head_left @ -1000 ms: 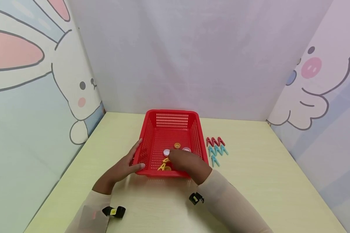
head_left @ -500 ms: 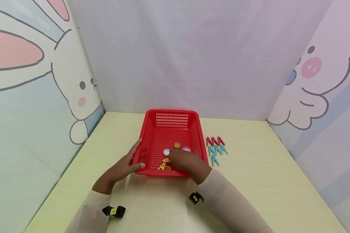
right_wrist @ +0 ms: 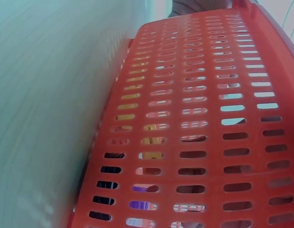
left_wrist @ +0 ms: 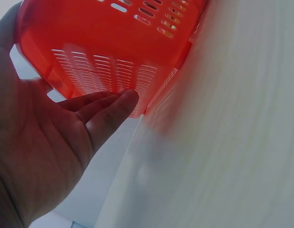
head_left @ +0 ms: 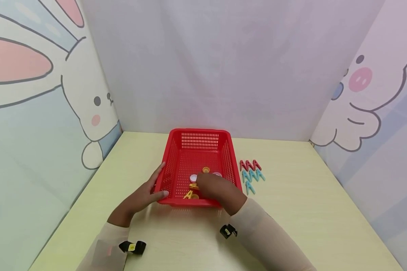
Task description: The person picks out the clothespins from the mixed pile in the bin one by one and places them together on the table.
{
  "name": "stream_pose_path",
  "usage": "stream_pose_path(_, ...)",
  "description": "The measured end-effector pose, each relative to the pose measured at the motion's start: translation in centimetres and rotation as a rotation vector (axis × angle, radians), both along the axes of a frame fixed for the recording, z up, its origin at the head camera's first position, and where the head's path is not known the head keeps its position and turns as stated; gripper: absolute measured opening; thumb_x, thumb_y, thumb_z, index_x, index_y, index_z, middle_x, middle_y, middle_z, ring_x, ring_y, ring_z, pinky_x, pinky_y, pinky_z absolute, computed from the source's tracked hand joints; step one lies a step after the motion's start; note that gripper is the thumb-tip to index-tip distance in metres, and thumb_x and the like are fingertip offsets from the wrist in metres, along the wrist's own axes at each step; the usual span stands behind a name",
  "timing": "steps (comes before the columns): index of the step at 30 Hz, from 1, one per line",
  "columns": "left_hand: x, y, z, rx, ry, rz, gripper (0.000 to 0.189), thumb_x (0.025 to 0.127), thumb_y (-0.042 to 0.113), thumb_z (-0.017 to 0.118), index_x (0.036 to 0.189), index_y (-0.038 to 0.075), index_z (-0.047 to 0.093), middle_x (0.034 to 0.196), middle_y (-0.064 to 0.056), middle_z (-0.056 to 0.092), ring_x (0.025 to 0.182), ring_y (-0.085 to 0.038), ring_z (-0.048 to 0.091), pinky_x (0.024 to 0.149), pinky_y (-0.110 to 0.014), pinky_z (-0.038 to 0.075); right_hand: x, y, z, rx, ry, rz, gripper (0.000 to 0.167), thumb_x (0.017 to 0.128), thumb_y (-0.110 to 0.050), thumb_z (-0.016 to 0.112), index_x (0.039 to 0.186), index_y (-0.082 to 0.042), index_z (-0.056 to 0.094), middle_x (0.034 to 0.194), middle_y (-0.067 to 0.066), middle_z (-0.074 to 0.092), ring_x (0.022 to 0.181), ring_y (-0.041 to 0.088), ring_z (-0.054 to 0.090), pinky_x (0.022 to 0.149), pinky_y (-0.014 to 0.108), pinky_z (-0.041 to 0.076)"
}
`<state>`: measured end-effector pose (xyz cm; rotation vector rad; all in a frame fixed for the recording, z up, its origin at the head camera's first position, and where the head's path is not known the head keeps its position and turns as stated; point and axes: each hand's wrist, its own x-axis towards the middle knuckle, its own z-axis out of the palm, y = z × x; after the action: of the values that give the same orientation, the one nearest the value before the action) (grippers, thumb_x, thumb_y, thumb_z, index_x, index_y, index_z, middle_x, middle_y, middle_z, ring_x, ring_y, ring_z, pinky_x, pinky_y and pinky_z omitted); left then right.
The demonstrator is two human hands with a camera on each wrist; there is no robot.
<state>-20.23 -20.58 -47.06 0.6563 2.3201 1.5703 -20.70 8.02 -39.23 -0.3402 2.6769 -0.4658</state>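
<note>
A red plastic basket (head_left: 200,130) with slotted walls stands on the table. My left hand (head_left: 142,195) holds its near left corner, thumb over the rim. The left wrist view shows its fingers (left_wrist: 109,114) against the outer wall. My right hand (head_left: 220,188) reaches down inside near the front; its fingertips are hidden, so I cannot tell what they hold. Beside it lie a yellow clothespin (head_left: 193,186), a white bottle cap (head_left: 193,178) and an amber cap (head_left: 206,170). A second yellow clothespin (head_left: 188,195) and another cap (head_left: 195,196) lie near the front wall.
Right of the basket, red clothespins (head_left: 249,165) stand in a row above several light blue clothespins (head_left: 253,175). A pale pink-rimmed cap (head_left: 218,174) lies behind my right hand. Something purple (right_wrist: 140,205) shows through the slots in the right wrist view. Printed curtains enclose the table (head_left: 291,210).
The yellow clothespin beside my right fingers has turned slightly. Both hands and the basket stay nearly in place; the head view has tilted a little.
</note>
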Motion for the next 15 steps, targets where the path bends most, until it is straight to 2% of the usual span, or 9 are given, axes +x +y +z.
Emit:
stream_pose_path(2,0.01,0.02,0.01,0.000,0.002,0.001,0.119,0.090,0.023,0.084,0.177,0.029,0.003,0.163,-0.026,0.040,0.140,-0.045,0.054,0.090,-0.035,0.068,-0.17,-0.20,-0.04,0.068,0.065,0.059,0.065,0.069,-0.027,0.102,0.126,-0.015,0.072,0.105,0.000,0.076,0.081,0.017,0.071,0.075,0.039,0.070)
stream_pose_path(8,0.00,0.04,-0.02,-0.003,0.012,0.002,0.119,0.091,0.023,0.084,0.177,0.028,0.002,0.163,-0.026,0.040,0.139,-0.044,0.055,0.091,-0.035,0.068,-0.18,-0.56,-0.08,0.103,0.155,0.094,0.061,0.070,-0.027,0.102,0.124,-0.013,0.078,0.104,0.003,0.078,0.073,0.017,0.071,0.070,0.039,0.070)
stream_pose_path(15,0.04,0.03,-0.17,-0.008,0.017,0.000,0.118,0.091,0.023,0.083,0.177,0.029,0.002,0.162,-0.026,0.041,0.138,-0.043,0.055,0.090,-0.035,0.068,0.28,-0.23,0.04,0.095,0.235,0.172,0.062,0.074,-0.030,0.101,0.130,-0.016,0.078,0.115,0.001,0.080,0.085,0.017,0.074,0.081,0.039,0.070)
